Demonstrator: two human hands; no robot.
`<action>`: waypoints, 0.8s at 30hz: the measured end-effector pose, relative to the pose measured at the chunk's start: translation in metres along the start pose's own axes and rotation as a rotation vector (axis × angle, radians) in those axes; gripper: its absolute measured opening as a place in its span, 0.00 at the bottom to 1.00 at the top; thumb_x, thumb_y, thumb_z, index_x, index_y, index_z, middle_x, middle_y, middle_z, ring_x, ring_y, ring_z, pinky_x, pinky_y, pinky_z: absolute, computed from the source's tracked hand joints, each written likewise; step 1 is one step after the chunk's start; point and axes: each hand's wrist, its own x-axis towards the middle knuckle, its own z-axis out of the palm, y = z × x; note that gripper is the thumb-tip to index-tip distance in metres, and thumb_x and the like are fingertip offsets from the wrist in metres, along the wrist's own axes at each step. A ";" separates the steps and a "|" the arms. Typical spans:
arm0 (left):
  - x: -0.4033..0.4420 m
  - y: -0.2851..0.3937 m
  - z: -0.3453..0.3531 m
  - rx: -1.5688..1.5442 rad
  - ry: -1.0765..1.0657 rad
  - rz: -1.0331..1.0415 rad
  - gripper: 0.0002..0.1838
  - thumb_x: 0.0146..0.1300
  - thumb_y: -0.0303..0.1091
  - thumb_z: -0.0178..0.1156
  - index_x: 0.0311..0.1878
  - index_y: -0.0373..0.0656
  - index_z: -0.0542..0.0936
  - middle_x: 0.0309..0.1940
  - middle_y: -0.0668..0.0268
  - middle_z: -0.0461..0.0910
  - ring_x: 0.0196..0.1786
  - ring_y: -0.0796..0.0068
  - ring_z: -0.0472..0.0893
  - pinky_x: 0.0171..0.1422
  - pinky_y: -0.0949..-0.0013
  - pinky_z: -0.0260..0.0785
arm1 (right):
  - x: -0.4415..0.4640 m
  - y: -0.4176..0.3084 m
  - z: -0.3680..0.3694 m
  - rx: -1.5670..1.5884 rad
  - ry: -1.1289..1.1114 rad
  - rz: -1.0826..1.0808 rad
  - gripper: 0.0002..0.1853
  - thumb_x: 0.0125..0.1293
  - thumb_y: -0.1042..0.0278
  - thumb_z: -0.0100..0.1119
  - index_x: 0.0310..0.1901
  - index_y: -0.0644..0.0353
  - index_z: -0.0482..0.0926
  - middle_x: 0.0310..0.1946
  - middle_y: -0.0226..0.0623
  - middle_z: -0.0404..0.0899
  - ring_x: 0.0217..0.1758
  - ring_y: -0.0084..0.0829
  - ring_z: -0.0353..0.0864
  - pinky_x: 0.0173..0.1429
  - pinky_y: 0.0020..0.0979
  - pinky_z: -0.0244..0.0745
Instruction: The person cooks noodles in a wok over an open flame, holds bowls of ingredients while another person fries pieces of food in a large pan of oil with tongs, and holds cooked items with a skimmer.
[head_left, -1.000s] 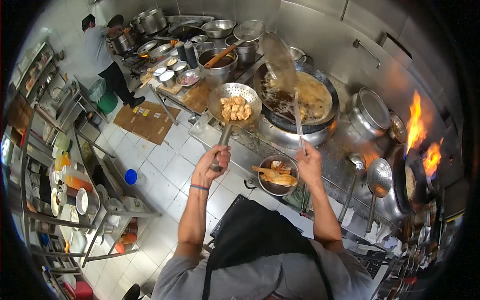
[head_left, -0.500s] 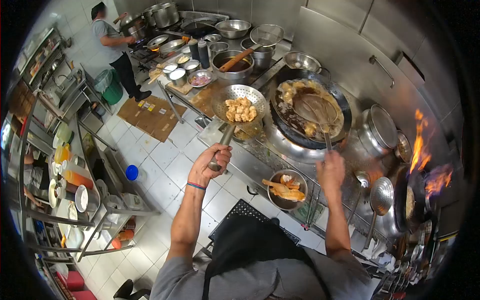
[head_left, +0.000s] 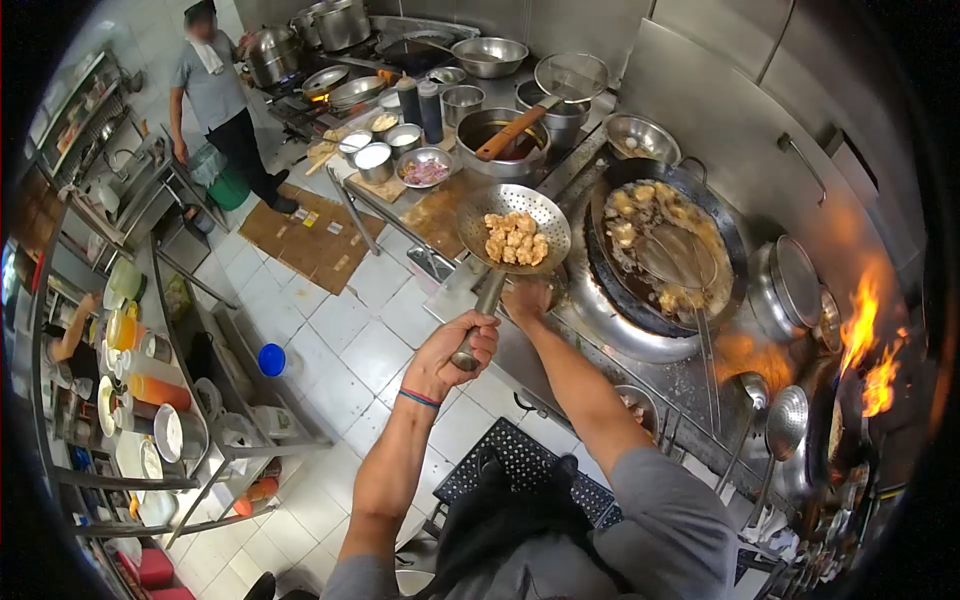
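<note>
My left hand (head_left: 455,350) is wrapped round the handle of a perforated skimmer (head_left: 470,222), held up over the counter's edge. Browned fried pieces (head_left: 515,239) lie heaped in its bowl. My right hand (head_left: 525,300) reaches in just below the skimmer, at the counter's edge; its fingers are hidden, so what they touch does not show. To the right stands a wok (head_left: 735,225) of bubbling dark oil with pale pieces frying in it. A round mesh strainer (head_left: 680,258) rests in the oil, its long handle lying over the rim, with no hand on it.
High flames (head_left: 865,345) burn at the right by another pan. A metal bowl (head_left: 650,400) sits partly behind my right arm. Sauce pot (head_left: 505,165), bottles and ingredient bowls stand behind. Another person (head_left: 212,90) stands at the far-left stove. Shelving (head_left: 290,445) runs along the left.
My right hand has let go of the mesh strainer's handle and moved left beneath the skimmer. The strainer stays in the oil. My left hand still holds the skimmer of fried pieces.
</note>
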 end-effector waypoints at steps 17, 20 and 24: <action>0.005 -0.044 -0.069 0.118 -0.014 0.028 0.07 0.68 0.28 0.55 0.47 0.38 0.73 0.22 0.73 0.66 0.18 0.87 0.63 0.17 0.81 0.57 | -0.104 0.061 -0.239 0.318 0.618 -0.232 0.25 0.58 0.60 0.71 0.54 0.67 0.80 0.60 0.55 0.72 0.63 0.52 0.72 0.65 0.44 0.67; 0.019 -0.055 -0.101 0.066 -0.047 -0.009 0.09 0.67 0.28 0.55 0.49 0.39 0.73 0.22 0.73 0.65 0.19 0.86 0.63 0.18 0.81 0.58 | -0.162 0.129 -0.288 0.047 0.659 -0.087 0.17 0.59 0.64 0.68 0.47 0.66 0.82 0.45 0.51 0.81 0.51 0.51 0.78 0.55 0.47 0.72; 0.038 -0.067 -0.126 0.069 -0.065 -0.022 0.11 0.69 0.32 0.55 0.51 0.38 0.73 0.23 0.72 0.68 0.20 0.84 0.66 0.19 0.80 0.62 | -0.224 0.229 -0.271 -0.215 0.421 0.097 0.26 0.61 0.60 0.66 0.59 0.64 0.75 0.51 0.54 0.76 0.45 0.58 0.80 0.49 0.52 0.75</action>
